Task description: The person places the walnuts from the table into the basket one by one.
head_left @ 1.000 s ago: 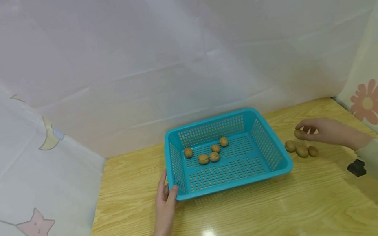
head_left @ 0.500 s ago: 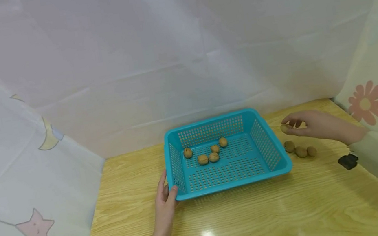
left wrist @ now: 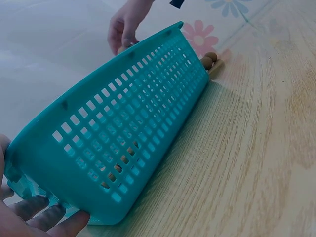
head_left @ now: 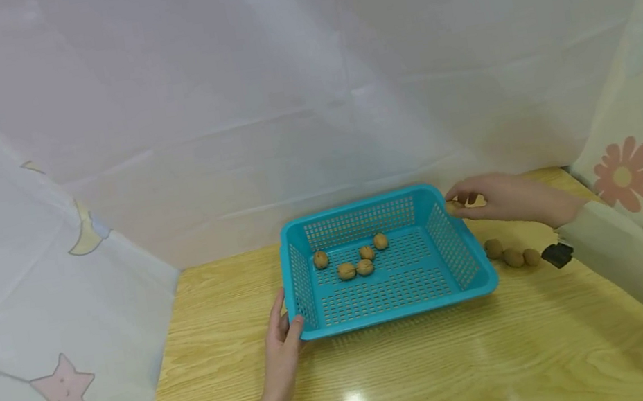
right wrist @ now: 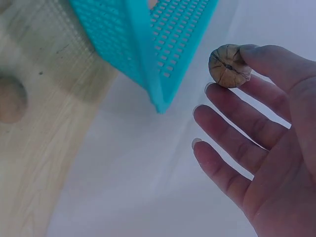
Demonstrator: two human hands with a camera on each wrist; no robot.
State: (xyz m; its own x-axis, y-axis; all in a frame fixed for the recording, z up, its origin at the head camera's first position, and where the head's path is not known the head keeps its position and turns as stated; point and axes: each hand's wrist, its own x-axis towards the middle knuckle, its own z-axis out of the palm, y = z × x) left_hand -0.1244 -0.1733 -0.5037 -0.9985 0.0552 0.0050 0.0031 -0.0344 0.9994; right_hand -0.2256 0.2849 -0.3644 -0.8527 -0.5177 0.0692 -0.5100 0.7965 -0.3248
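A blue plastic basket [head_left: 384, 319] with perforated walls holds several walnuts [head_left: 347, 271] on its floor. My left hand [head_left: 284, 347] grips its near left corner, thumb at the rim and fingers against the outer wall; those fingers [left wrist: 44, 215] also show in the left wrist view. Over the basket's right rim, toward the back, my right hand [head_left: 504, 196] pinches one walnut [right wrist: 229, 66] between thumb and index finger. In the right wrist view the other fingers extend below that walnut, apart from the basket. Three more walnuts [head_left: 514, 258] lie in a row right of the basket.
The basket stands on a wood-grain table [head_left: 217, 301]. A pale cloth backdrop [head_left: 309, 125] rises behind the table, with patterned cloth at both sides, a red flower [head_left: 622, 175] printed on the right one.
My right hand has carried the pinched walnut left and upward, from the row on the table to the basket's right rim. My left hand and the basket have stayed put.
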